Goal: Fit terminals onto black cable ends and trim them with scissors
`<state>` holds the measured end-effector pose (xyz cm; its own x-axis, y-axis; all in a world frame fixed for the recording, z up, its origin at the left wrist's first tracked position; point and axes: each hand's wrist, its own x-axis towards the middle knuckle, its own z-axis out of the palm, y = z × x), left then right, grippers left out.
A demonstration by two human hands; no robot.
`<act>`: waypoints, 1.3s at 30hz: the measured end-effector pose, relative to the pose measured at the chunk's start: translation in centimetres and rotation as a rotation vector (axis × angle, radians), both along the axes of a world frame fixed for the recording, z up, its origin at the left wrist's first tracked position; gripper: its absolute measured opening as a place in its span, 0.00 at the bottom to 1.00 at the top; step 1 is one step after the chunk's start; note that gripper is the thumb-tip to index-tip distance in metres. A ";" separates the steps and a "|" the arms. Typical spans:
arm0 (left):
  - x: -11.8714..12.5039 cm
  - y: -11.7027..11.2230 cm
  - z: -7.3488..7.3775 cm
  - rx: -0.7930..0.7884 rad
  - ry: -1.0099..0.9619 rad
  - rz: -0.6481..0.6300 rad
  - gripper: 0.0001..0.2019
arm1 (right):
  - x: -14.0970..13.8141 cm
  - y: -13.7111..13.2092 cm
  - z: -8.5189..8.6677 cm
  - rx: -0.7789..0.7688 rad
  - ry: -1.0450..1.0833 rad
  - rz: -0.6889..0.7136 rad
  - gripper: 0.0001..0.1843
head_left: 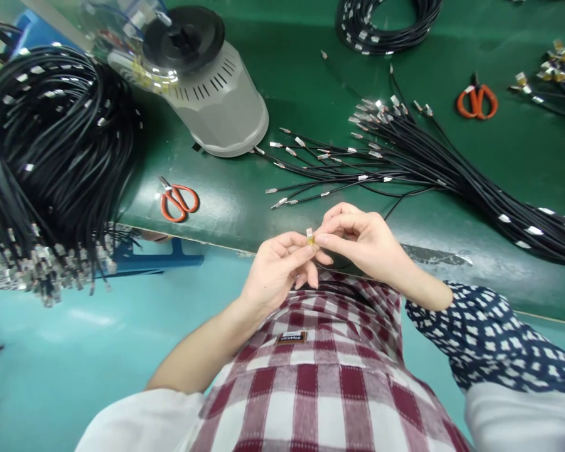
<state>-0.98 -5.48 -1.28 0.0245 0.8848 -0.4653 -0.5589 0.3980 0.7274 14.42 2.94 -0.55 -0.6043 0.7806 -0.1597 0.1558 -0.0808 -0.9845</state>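
Note:
My left hand (279, 267) and my right hand (360, 237) meet at the table's front edge, thumbs and forefingers pinched together. Between their fingertips shows a small white-and-yellow cable tip (310, 238); most of it is hidden by the fingers. A thin black cable (398, 202) runs from behind my right hand toward the big bundle. Just beyond both hands, loose black cable ends with white tags (327, 193) fan out on the green table (230, 207). They belong to a thick black cable bundle (461, 169) that stretches off to the right.
Orange-handled scissors (179, 202) lie left of my hands, and a second pair (477, 102) lies farther back. A grey machine with a black disc (216, 94) stands behind. Coiled cables (56, 125) overhang the left edge; another coil (386, 37) sits at the back. Yellow-tipped cables (558, 66) lie far right.

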 end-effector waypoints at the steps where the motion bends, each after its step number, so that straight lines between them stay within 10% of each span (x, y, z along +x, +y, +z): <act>1: 0.0 0.0 0.0 0.003 0.009 -0.006 0.12 | 0.1 0.1 0.0 -0.010 -0.003 0.011 0.07; 15: 0.9 -0.3 -0.8 0.061 0.073 0.091 0.13 | -0.5 -1.2 0.0 0.223 0.038 -0.039 0.05; 20: 1.1 -0.3 -0.7 0.093 0.053 0.076 0.11 | -0.3 -0.4 0.1 -0.151 0.159 0.042 0.12; 31: 0.6 0.0 -1.2 0.104 -0.002 -0.033 0.11 | -0.4 2.4 0.1 -0.288 0.111 0.242 0.12; 35: 0.3 0.0 -1.7 0.116 -0.073 -0.090 0.11 | -0.4 2.6 0.6 -0.031 0.036 0.321 0.09; 39: 0.3 -0.4 -2.1 0.149 -0.045 -0.102 0.11 | 0.0 3.0 0.5 0.621 -0.352 0.193 0.09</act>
